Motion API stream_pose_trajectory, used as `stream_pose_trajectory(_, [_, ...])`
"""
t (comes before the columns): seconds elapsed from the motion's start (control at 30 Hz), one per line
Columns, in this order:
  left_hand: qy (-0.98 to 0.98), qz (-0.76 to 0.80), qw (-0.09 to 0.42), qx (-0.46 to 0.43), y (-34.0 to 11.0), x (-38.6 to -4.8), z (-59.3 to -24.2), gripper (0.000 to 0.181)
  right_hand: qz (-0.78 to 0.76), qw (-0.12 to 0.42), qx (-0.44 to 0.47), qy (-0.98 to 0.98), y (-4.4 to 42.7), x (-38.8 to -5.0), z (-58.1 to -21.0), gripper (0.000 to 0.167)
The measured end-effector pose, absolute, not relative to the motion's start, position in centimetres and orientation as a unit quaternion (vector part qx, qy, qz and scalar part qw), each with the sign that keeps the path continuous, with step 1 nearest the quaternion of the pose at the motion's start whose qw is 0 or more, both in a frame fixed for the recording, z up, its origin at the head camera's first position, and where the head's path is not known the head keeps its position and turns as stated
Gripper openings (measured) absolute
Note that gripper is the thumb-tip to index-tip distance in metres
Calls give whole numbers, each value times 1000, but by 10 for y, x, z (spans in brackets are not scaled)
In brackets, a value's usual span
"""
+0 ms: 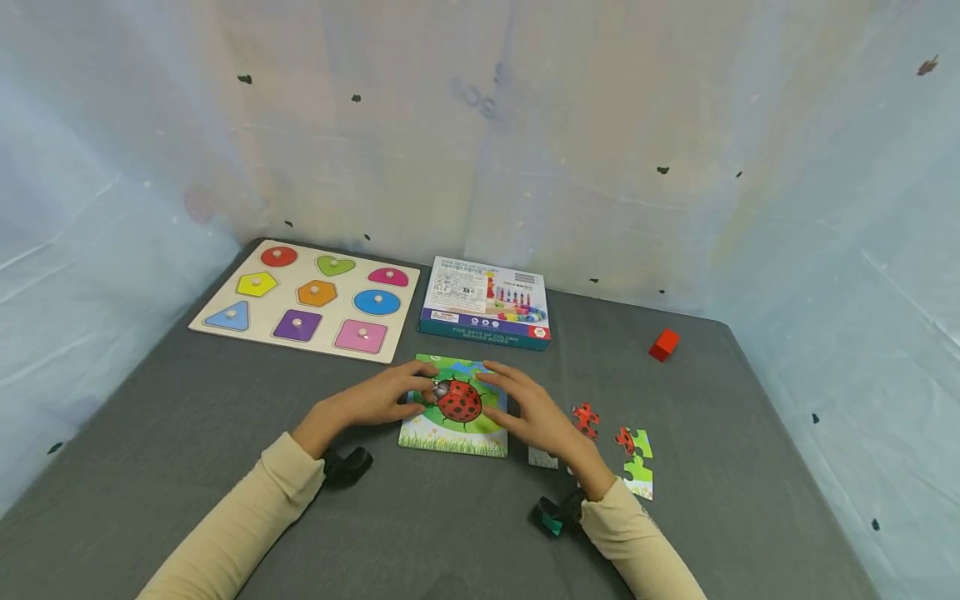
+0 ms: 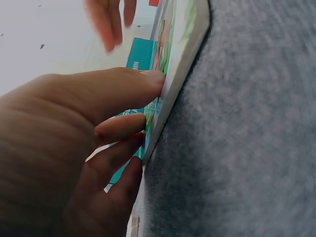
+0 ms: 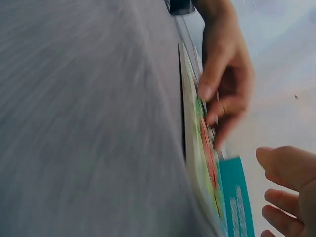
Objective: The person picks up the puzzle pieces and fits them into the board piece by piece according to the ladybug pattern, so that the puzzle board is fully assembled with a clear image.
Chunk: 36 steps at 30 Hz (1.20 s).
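Observation:
A square ladybug jigsaw puzzle (image 1: 453, 440) lies flat on the grey cloth in front of me, with a red spotted ladybug at its centre. My left hand (image 1: 378, 397) rests its fingertips on the puzzle's left side, and the left wrist view shows the thumb (image 2: 133, 85) touching its face near the edge. Over the puzzle's right edge is my right hand (image 1: 534, 413), fingers spread and holding nothing; in the right wrist view those fingers (image 3: 281, 202) stand apart from the board. Loose jigsaw pieces (image 1: 637, 468) lie right of the puzzle, some partly hidden by my right forearm.
A wooden shape board (image 1: 337, 340) with knobbed coloured pieces lies at the back left. Beside it is a flat teal-edged box (image 1: 483, 329). A red block (image 1: 664, 344) sits at the back right. A grey piece (image 1: 543, 458) lies by my right wrist. Plastic sheeting surrounds the table.

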<state>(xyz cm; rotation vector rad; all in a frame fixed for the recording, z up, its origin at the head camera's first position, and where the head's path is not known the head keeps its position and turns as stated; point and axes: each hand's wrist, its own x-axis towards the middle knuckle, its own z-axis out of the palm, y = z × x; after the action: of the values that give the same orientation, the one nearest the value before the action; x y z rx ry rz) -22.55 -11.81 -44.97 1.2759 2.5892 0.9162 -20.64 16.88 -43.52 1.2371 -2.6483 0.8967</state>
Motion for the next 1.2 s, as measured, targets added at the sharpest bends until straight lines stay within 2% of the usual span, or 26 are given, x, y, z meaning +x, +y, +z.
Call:
stream_pose_trajectory(0.4, [852, 308, 60, 418, -119, -226, -452, 10, 288, 129, 343, -885, 258, -192, -420, 65])
stream_pose_trajectory(0.53, [850, 310, 51, 422, -120, -226, -453, 8, 279, 140, 310, -898, 275, -187, -412, 69])
stream_pose_trajectory(0.77, [850, 318, 58, 415, -120, -226, -454, 10, 284, 144, 269, -909, 295, -180, -413, 77])
stream_pose_trajectory(0.93, [851, 316, 64, 415, -120, -226, -453, 9, 286, 147, 259, -911, 300, -180, -417, 77])
stream_pose_trajectory(1.2, [850, 314, 54, 420, -120, -227, -453, 10, 291, 123, 265, -911, 301, -183, -421, 76])
